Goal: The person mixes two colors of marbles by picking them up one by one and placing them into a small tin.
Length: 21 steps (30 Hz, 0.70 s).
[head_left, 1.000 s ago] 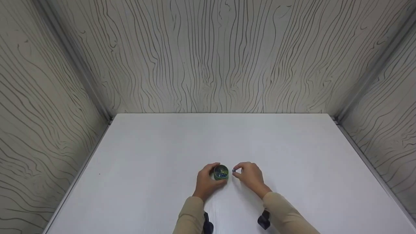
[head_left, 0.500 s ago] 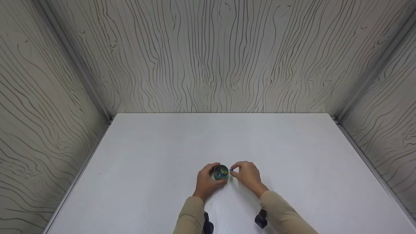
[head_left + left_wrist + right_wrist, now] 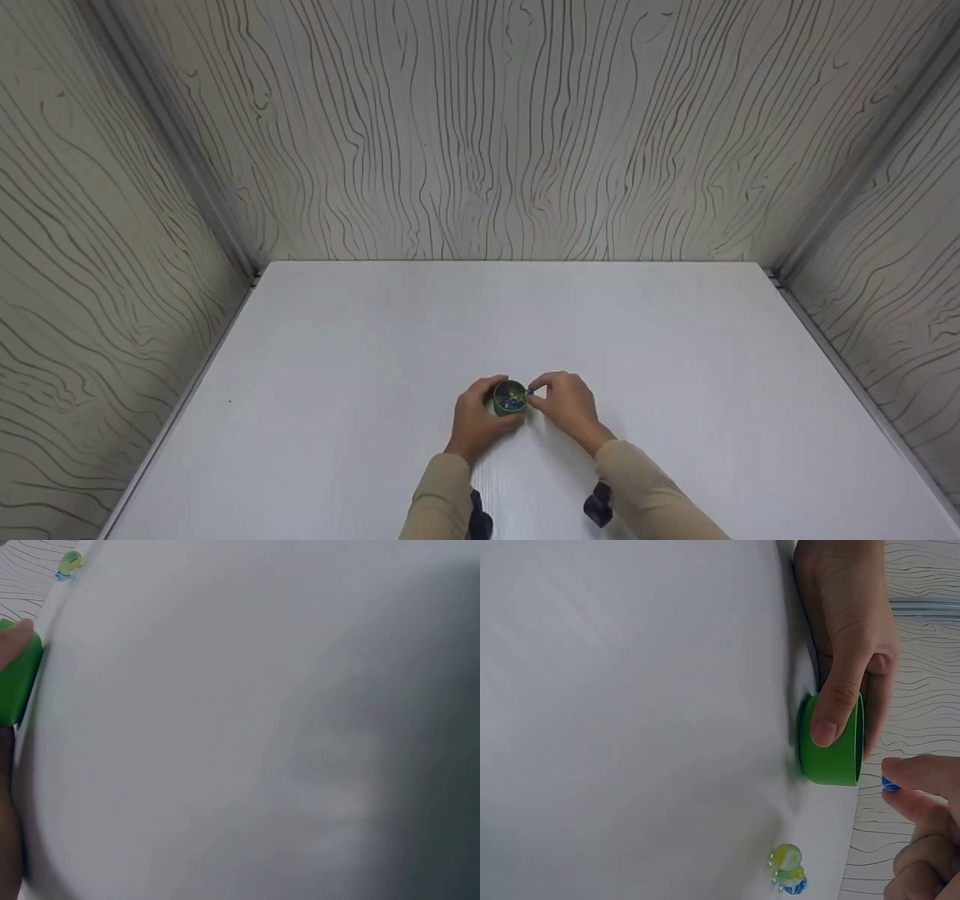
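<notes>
My left hand [image 3: 478, 418] holds a small round green cup [image 3: 829, 742] upright on the white table, thumb on the near side and fingers round the far side. Blue and yellow glassy pieces show inside it in the head view. Between thumb and fingertip, my right hand [image 3: 568, 401] pinches a blue marble [image 3: 889, 784], right at the cup's right rim and above it. On the table beside the cup lie a yellow-green marble [image 3: 787, 857] and a blue marble [image 3: 796, 886], close together; the right hand hides them in the head view.
The white table [image 3: 337, 360] is bounded by a back wall [image 3: 480, 135] and side walls with a wood-grain line pattern. A tiny dark speck [image 3: 229, 401] marks the table at the left. Dark wrist cameras hang under both sleeves.
The right hand has moved a little left with the pinched marble, from beside the cup to its rim. The left hand and the cup have stayed in place.
</notes>
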Each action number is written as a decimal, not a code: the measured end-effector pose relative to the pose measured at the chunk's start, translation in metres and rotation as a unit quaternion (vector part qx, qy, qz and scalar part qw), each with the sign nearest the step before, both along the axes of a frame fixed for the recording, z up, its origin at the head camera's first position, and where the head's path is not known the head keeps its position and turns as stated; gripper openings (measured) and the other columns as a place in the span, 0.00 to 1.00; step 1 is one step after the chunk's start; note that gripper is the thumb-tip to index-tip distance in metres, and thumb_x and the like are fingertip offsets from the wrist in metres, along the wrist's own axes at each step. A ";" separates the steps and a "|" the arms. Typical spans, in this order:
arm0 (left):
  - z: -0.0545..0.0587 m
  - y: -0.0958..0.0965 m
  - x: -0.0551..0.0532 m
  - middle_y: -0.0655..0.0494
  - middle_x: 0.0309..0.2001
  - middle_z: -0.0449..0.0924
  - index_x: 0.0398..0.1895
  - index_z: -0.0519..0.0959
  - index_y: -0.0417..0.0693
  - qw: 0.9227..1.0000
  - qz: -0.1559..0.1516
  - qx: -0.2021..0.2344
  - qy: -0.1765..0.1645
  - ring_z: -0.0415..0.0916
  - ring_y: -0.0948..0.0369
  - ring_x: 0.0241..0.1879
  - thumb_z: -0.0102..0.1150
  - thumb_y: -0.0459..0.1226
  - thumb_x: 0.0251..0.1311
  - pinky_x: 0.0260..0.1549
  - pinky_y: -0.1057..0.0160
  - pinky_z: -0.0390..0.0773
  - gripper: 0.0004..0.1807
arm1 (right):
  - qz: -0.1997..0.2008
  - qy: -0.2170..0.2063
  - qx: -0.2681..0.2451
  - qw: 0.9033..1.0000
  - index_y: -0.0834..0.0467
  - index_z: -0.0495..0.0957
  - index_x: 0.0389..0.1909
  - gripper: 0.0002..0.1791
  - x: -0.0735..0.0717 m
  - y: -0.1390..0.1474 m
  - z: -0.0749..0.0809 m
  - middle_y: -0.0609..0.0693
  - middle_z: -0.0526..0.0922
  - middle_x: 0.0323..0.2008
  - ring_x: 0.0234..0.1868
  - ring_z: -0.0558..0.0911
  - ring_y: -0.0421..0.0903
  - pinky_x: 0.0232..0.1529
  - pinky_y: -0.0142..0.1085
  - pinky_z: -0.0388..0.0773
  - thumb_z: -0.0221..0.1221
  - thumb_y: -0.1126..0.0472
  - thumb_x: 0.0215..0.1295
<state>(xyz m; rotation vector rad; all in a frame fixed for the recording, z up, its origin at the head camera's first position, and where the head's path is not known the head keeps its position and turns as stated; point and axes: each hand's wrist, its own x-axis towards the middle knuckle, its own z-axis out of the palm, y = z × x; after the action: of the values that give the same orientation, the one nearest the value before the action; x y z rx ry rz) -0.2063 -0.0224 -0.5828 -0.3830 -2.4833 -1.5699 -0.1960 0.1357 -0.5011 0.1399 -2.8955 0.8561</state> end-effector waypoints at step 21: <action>-0.004 0.000 -0.001 0.52 0.51 0.83 0.55 0.77 0.46 1.000 0.000 0.001 0.020 0.80 0.55 0.54 0.74 0.43 0.44 0.60 0.60 0.79 0.31 | 0.004 -0.019 -0.008 1.000 0.57 0.86 0.33 0.08 -0.003 -0.009 -0.002 0.54 0.86 0.31 0.27 0.72 0.41 0.26 0.33 0.71 0.70 0.61 0.50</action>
<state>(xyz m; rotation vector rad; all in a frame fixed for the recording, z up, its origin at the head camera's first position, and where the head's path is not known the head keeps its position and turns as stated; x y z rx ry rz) -0.2078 -0.0225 -0.5864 -0.4110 -2.4531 -1.5486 -0.1994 0.1264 -0.5032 0.1339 -2.9243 0.8926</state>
